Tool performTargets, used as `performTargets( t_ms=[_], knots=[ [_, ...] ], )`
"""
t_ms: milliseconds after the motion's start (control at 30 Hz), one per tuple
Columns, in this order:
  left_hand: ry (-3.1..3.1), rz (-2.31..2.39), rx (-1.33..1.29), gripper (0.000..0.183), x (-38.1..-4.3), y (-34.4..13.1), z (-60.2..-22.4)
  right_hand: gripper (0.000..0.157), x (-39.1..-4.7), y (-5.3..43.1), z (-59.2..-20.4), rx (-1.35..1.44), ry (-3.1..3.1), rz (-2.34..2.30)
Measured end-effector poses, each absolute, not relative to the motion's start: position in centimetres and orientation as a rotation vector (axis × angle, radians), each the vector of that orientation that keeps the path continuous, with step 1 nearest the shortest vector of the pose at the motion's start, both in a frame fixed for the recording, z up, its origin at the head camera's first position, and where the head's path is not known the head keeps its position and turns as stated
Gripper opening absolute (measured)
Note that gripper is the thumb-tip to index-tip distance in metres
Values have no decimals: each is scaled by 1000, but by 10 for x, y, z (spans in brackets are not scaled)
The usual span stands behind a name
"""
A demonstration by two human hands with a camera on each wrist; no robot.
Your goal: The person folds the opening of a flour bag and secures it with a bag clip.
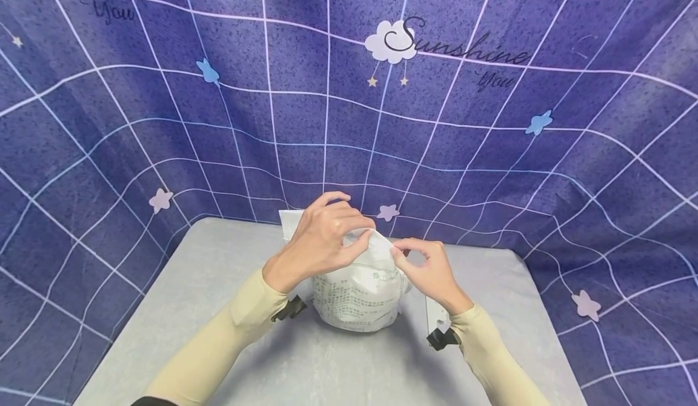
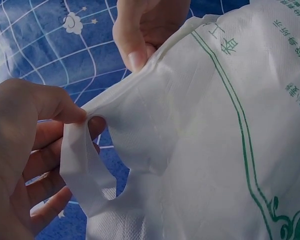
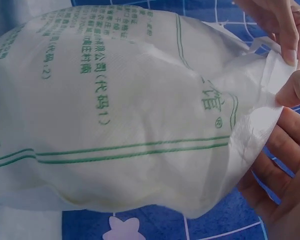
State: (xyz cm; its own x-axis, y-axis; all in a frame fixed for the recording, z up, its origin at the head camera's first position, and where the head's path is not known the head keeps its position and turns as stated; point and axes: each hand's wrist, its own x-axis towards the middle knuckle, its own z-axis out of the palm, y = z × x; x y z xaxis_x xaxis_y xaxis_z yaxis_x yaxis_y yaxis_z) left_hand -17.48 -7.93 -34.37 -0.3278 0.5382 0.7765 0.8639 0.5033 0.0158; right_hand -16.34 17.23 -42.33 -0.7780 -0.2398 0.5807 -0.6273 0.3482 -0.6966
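A full white woven bag (image 1: 357,297) with green printed lettering stands upright on the table. My left hand (image 1: 329,233) pinches its top edge between thumb and forefinger, beside a cut-out handle hole (image 2: 121,177) that shows in the left wrist view. To the right, along the same edge, my right hand (image 1: 431,269) pinches the rim with thumb and fingertips. Between the two hands the mouth's edge is drawn into a line. In the right wrist view, the bag's side (image 3: 140,100) bulges below the folded rim. What lies inside the bag is hidden.
The bag rests on a pale grey tabletop (image 1: 218,309). Behind and on both sides hangs a purple-blue curtain (image 1: 305,121) with a white grid, stars and clouds. Dark wrist-camera mounts sit under both wrists, near the table.
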Motion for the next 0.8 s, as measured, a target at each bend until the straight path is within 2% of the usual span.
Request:
performTargets(
  t_ms=[800],
  knots=[
    [-2005, -589, -1143, 13, -177, -80, -346, 14, -154, 190, -450, 613, -2330, 1433]
  ],
)
